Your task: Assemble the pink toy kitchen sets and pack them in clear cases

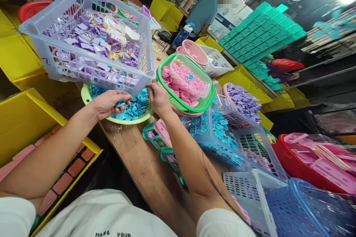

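Note:
My left hand (112, 102) is over a light-green basket (133, 121) of small blue plastic pieces (135, 107). Its fingers are curled around a small blue plastic piece (120, 104). Close by on the right, my right hand (160, 98) is closed in a pinch, between the corner of a clear crate (133, 85) and a green basket (201, 107). Whatever its fingertips hold is hidden. The clear crate, full of small purple parts (96, 48), stands over the back of the light-green basket. Pink discs (185, 96) and a clear tub of small pink pieces (186, 77) sit in the green basket.
Teal-and-pink toy pieces (160, 137) lie on the wooden table (139, 163). To the right stand crates of blue parts (219, 126) and purple parts (241, 100), and a red tub (286, 159). A yellow box (36, 118) is at left. A person (203, 11) sits beyond.

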Demonstrator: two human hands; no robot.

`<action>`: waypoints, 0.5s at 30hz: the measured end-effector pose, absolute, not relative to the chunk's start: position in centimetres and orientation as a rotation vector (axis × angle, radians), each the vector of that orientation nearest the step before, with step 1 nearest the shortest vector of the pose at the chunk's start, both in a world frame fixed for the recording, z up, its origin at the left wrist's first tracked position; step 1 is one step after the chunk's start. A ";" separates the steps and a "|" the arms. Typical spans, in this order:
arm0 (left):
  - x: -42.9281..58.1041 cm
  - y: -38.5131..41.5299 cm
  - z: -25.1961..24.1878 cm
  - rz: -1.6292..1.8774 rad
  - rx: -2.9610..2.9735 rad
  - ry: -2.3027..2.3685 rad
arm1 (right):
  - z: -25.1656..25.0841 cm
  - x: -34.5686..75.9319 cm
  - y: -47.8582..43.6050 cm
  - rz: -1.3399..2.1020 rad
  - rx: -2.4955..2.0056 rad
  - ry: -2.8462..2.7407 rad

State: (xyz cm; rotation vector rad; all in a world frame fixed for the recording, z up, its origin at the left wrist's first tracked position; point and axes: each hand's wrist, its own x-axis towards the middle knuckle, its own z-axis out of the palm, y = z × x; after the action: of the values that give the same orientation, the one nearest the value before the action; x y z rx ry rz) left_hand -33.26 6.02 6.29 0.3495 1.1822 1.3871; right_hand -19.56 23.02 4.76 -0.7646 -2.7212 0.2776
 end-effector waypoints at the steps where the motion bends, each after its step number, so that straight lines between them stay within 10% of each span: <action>1: -33.2 6.0 6.3 1.387 0.351 1.181 | 5.2 -19.4 22.7 0.311 -0.705 -2.847; 15: -33.1 6.1 6.2 1.401 0.368 1.186 | 5.0 -23.0 20.7 0.011 -0.482 -3.696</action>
State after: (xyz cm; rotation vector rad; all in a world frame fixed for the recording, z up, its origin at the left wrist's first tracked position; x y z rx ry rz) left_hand -33.07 6.06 6.16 0.3680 1.1857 1.4009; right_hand -22.97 20.67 4.99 -0.4818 -3.6957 0.0113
